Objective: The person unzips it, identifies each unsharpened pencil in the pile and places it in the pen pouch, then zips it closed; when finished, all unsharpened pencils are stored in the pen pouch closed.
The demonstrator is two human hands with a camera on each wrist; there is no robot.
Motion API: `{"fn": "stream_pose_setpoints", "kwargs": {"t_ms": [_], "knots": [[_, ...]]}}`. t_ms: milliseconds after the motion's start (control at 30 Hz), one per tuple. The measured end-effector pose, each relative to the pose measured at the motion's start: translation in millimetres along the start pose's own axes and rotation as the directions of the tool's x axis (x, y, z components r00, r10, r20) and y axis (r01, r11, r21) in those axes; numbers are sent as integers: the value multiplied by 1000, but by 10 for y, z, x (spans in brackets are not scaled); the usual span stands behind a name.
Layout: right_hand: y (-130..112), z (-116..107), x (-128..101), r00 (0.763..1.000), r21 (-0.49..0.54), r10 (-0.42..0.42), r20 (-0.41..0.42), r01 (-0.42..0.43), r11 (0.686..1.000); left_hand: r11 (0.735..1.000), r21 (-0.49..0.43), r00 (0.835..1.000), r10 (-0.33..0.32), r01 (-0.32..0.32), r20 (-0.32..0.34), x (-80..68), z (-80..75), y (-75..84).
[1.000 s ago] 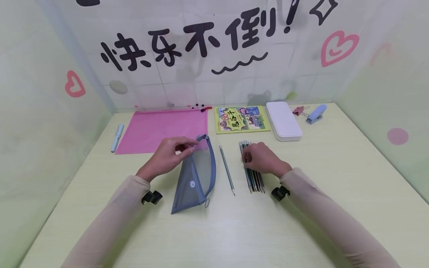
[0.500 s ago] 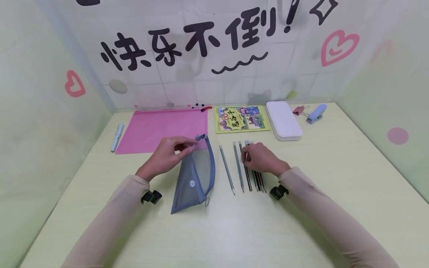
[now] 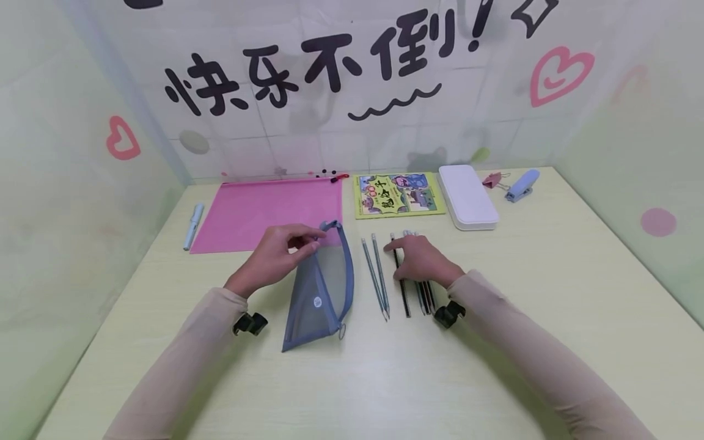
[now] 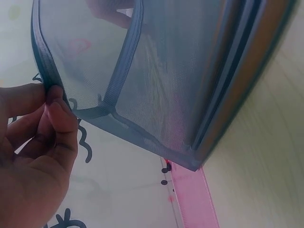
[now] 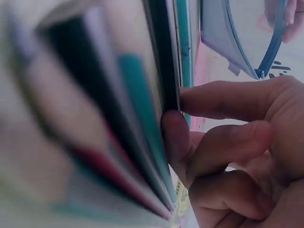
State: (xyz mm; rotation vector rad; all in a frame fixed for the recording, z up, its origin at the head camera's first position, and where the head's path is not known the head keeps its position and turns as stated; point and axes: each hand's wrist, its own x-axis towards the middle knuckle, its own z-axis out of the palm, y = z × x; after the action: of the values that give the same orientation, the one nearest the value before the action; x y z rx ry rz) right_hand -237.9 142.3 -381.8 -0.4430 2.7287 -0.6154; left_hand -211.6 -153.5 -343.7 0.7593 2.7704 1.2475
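Observation:
With thumb and fingertips, my left hand pinches the top edge of a blue-grey mesh zip pencil case. The case stands tilted with its mouth open, and long objects show through the mesh in the left wrist view. My right hand is over the pencils, finger and thumb spread apart. Its fingertips touch a dark pencil, seen close up in the right wrist view. Left of it lie two teal pencils side by side. Several more pencils lie partly hidden under the right hand.
Along the back are a pink zip pouch, a yellow picture book, a white case, pink binder clips and a blue stapler. A light blue pen lies at the left.
A second teal pencil has slid left out of the bundle to lie beside the first. The dark pencil now lies apart. My right hand's fingers have spread; the left hand holds still.

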Motion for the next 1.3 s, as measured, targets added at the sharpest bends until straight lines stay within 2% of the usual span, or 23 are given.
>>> {"fn": "stream_pose_setpoints", "kwargs": {"t_ms": [200, 300, 433, 567, 667, 767, 967, 1167, 1233, 1300], "knots": [[49, 18, 18, 999, 117, 40, 23, -43, 992, 1000, -9, 1000, 2, -2, 10, 19, 10, -15], [53, 24, 2, 1000, 183, 19, 14, -22, 983, 1000, -12, 1000, 0, 0, 10, 17, 12, -33], [59, 58, -28, 996, 171, -46, -72, 57, 984, 1000, -7, 1000, -5, 5, 5, 18, 31, -46], [26, 107, -31, 973, 104, -146, -181, 167, 981, 1000, 9, 1000, -14, 14, 4, -3, 43, -70], [9, 114, -36, 958, 140, -185, -219, 218, 966, 1000, 9, 1000, -6, 5, 13, 6, 52, -56], [6, 104, -28, 960, 255, -203, -192, 249, 934, 1000, 4, 1000, 3, -3, 13, 24, 50, -38], [-47, 64, -46, 978, 511, -187, -90, 206, 834, 1000, 13, 1000, 14, -14, 3, 58, 40, -43], [-311, 131, 5, 975, 643, -183, -129, 223, 733, 1000, 3, 1000, -3, 3, -14, 50, 8, -28], [-417, 184, 13, 970, 656, -184, -159, 243, 715, 1000, 4, 1000, -6, 7, -18, 41, 23, -34], [-515, 243, 9, 963, 644, -191, -190, 269, 716, 1000, 2, 1000, -9, 9, -28, 32, 49, -41]]}}
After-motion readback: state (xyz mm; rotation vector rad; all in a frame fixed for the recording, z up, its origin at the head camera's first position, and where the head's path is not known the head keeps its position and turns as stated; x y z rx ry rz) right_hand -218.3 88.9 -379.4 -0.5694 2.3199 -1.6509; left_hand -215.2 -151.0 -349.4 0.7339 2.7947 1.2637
